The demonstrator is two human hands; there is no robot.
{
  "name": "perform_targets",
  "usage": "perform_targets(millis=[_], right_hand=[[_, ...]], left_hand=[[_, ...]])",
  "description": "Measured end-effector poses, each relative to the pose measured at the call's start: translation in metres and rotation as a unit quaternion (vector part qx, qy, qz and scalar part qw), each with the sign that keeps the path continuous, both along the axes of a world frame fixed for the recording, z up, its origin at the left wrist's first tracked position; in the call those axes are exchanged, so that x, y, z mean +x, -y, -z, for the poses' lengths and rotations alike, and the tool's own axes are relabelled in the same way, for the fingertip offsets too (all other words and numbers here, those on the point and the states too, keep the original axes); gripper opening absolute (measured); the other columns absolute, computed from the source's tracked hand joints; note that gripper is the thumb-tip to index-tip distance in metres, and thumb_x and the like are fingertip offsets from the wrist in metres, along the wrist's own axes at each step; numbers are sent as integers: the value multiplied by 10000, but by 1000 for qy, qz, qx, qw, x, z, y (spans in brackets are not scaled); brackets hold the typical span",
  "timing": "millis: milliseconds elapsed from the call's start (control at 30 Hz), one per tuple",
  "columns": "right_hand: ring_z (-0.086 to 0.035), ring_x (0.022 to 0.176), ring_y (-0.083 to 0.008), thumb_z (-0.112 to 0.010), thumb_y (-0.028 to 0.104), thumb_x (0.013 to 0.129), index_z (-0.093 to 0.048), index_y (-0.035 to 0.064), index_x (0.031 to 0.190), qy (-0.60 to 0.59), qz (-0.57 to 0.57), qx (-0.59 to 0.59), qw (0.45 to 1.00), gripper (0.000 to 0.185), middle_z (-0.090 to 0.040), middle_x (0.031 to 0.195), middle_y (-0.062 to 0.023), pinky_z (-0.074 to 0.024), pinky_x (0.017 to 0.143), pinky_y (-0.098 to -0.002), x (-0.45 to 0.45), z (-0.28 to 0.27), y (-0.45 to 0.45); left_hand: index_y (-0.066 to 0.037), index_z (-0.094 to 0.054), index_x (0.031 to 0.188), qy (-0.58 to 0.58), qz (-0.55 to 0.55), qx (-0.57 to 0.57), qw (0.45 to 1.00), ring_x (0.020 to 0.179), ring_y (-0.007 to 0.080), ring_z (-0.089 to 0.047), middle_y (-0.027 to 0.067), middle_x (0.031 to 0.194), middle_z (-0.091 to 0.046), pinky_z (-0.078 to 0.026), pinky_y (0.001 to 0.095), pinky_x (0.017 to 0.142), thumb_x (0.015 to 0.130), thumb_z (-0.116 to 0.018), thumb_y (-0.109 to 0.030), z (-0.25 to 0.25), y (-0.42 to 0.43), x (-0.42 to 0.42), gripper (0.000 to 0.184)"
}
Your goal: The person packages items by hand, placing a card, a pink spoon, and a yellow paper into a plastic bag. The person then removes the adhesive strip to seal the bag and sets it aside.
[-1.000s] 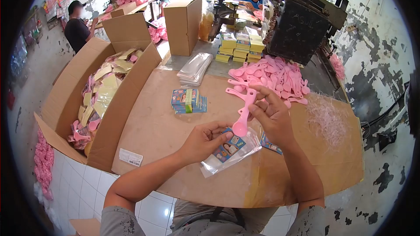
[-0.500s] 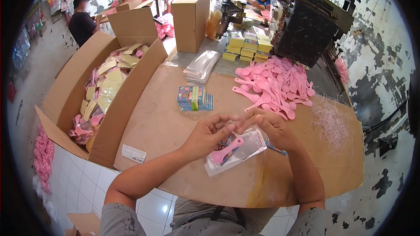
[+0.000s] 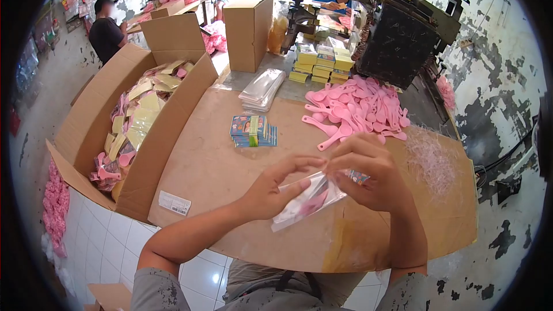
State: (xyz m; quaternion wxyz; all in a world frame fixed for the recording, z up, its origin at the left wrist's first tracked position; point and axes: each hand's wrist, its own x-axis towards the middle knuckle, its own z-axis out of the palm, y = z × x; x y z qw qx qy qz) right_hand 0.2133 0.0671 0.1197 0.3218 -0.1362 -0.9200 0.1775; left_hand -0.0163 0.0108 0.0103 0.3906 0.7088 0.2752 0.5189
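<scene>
A clear plastic bag (image 3: 286, 214) lies slanted on the cardboard-covered table in front of me, with a pink scoop (image 3: 314, 203) showing blurred through it. My left hand (image 3: 279, 187) is at the bag's left side, fingers stretched out and thumb apart over the film. My right hand (image 3: 368, 174) is curled at the bag's upper right end, thumb and fingers pinched on the film there; the exact grip is partly hidden. Behind the right fingers a printed card (image 3: 358, 177) shows in part. Beyond my hands sit a banded stack of printed cards (image 3: 253, 131) and a heap of pink scoops (image 3: 363, 106).
An open carton (image 3: 167, 155) full of packed bags stands left. Flat clear bags (image 3: 262, 89) are piled behind the cards. Clear plastic strips (image 3: 432, 161) lie right. Yellow-edged card stacks (image 3: 319, 60) sit near a dark machine (image 3: 397, 40). Other people work at the back.
The fingers of my left hand have straightened, and my right hand has moved slightly right. The film now covers the scoop more, and the scoop looks blurrier. The view has shifted slightly.
</scene>
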Motion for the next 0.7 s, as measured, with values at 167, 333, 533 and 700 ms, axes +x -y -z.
perform_targets(millis=[167, 333, 533, 700], right_hand=[[-665, 733, -184, -775, 51, 860, -744, 29, 988, -33, 88, -63, 994, 134, -683, 856, -78, -504, 640, -307, -7, 6, 14], [-652, 684, -162, -781, 72, 867, -743, 29, 994, 8, 92, -82, 992, 139, -673, 814, -66, -493, 600, -290, -7, 10, 10], [-643, 695, -163, -780, 61, 867, -733, 42, 1024, -89, 122, -73, 986, 165, -662, 844, -71, -472, 582, -279, -16, 24, 6], [-662, 954, -242, -799, 73, 830, -726, 68, 1037, -89, 141, 122, 978, 220, -674, 1040, -70, -491, 754, -348, -20, 28, 4]], left_hand=[[-1, -496, 1471, -63, -12, 8, 998, 1285, 239, -623, 149, 1413, -621, -510, 366, 1050, 1018, -614, -69, -15, 21, 12, 472], [8, -482, 1482, 69, 13, -85, 994, 1156, 214, -699, 143, 1339, -666, -554, 326, 986, 1050, -572, -29, -6, 16, 20, 444], [-11, -467, 1489, 90, 35, -135, 986, 1103, 178, -714, 149, 1204, -721, -574, 297, 930, 1081, -524, -46, -14, 15, 13, 414], [-7, -478, 1475, 126, 9, -178, 976, 1079, 155, -717, 137, 1121, -752, -569, 278, 905, 1074, -539, -45, -19, 16, 10, 408]])
